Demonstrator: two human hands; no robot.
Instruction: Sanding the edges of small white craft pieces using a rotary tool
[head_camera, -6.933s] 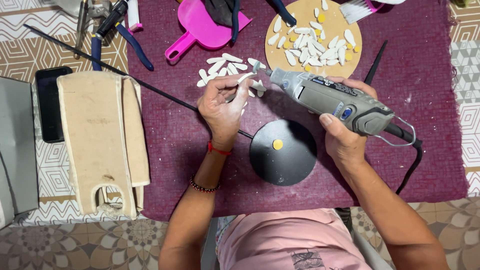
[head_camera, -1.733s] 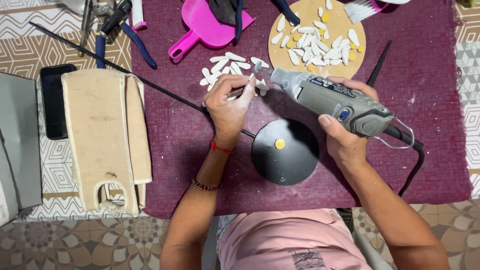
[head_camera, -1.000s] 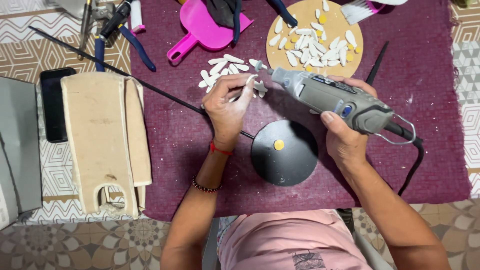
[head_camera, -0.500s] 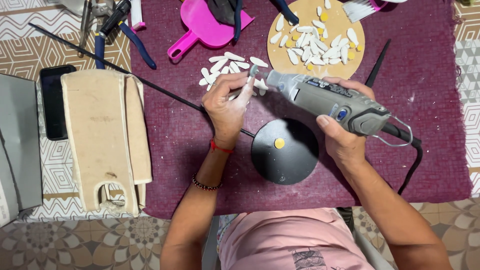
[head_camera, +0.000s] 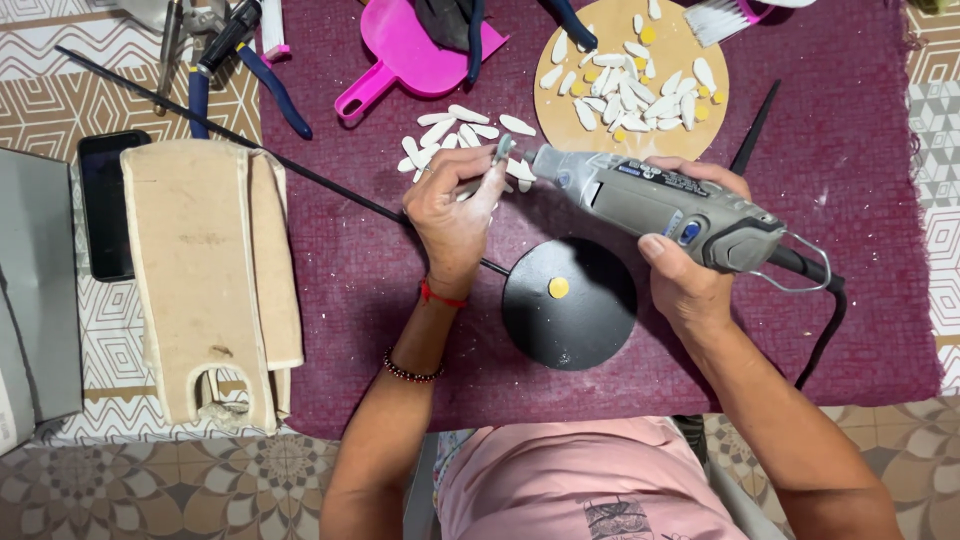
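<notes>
My right hand (head_camera: 688, 262) grips a grey corded rotary tool (head_camera: 660, 203), its tip pointing left. My left hand (head_camera: 452, 208) pinches a small white petal-shaped piece (head_camera: 497, 175) right at the tool's tip. Just beyond my fingers lies a loose heap of white petal pieces (head_camera: 462, 128) on the dark red mat (head_camera: 350, 290). A round wooden board (head_camera: 686, 52) behind the tool carries several more white petals and small yellow dots. Below my hands sits a black disc (head_camera: 570, 305) with a yellow dot at its middle.
A pink dustpan (head_camera: 410, 52) lies at the back, with pliers and other blue-handled tools (head_camera: 225, 60) to its left. A beige wooden piece (head_camera: 205, 280) and a black phone (head_camera: 105, 205) sit on the left. A thin black rod (head_camera: 300, 165) crosses the mat.
Both hands and the tool have stayed almost in place, shifting only slightly at the tool's tip. The piece between my left fingers stays at the tip.
</notes>
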